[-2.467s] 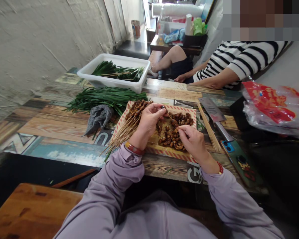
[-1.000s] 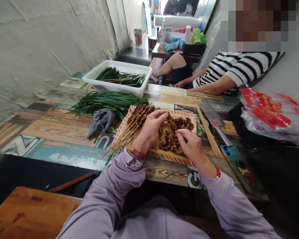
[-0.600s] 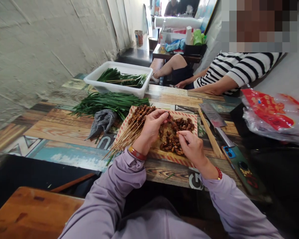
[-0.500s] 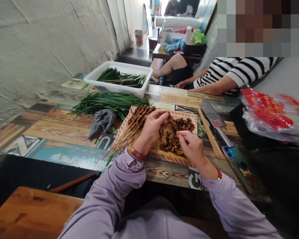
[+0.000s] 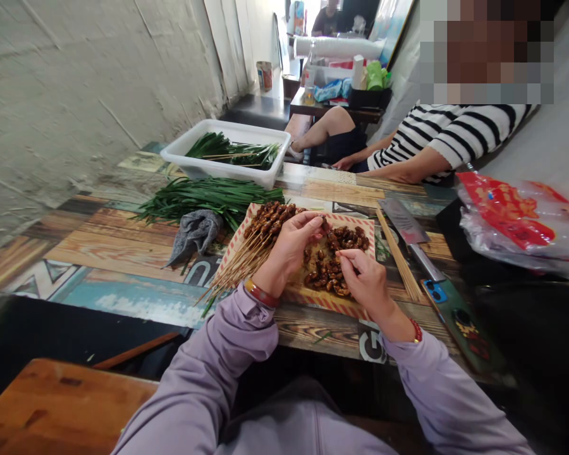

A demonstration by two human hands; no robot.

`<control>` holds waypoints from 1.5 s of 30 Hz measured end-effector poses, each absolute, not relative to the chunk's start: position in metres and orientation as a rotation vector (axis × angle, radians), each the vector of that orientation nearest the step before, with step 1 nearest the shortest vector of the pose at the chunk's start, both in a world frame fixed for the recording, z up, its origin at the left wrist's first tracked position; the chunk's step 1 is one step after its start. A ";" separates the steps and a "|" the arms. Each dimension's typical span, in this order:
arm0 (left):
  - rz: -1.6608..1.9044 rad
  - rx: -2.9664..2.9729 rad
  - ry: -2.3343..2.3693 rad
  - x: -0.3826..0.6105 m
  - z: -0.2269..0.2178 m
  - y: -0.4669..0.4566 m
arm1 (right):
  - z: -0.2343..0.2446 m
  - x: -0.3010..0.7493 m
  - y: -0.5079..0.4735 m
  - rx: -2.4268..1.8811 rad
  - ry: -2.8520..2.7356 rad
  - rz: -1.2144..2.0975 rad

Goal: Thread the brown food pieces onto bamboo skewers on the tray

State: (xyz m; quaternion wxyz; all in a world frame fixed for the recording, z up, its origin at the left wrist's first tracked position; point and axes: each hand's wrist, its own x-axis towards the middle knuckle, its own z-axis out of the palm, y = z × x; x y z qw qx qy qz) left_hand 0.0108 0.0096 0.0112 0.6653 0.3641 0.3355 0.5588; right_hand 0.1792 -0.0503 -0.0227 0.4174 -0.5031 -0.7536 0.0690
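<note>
A paper-lined tray with a red-striped rim [image 5: 372,237] lies in front of me. On it are loose, glossy brown pupae [image 5: 329,272], and at its left side a pile of filled bamboo skewers [image 5: 251,249]. My left hand [image 5: 294,243] pinches one brown pupa [image 5: 324,222] between thumb and fingertips above the tray. With my right hand [image 5: 366,278] I grip the lower end of a skewer, its fingers closed. That skewer points up toward the left hand, and brown pieces seem to sit on it; its tip is hard to make out.
Right of the tray lie bare skewers [image 5: 398,256], a cleaver [image 5: 410,230] and a phone [image 5: 459,322]. Behind are green chives [image 5: 208,197], a grey cloth [image 5: 194,232] and a white tub [image 5: 171,155]. A person in a striped top [image 5: 469,129] sits beyond, near plastic bags [image 5: 516,221].
My left fingertips have shifted slightly, and the pupa between them shows more clearly. The right hand stays almost in place. The view has tilted a little.
</note>
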 end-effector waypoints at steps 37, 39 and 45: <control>1.283 0.773 0.730 0.008 0.015 0.011 | -0.020 0.182 -0.052 -1.248 -1.896 0.251; 1.287 0.784 0.728 0.008 0.015 0.011 | -0.020 0.182 -0.052 -1.239 -1.896 0.247; 1.299 0.775 0.740 0.009 0.015 0.010 | -0.019 0.180 -0.052 -1.264 -1.879 0.233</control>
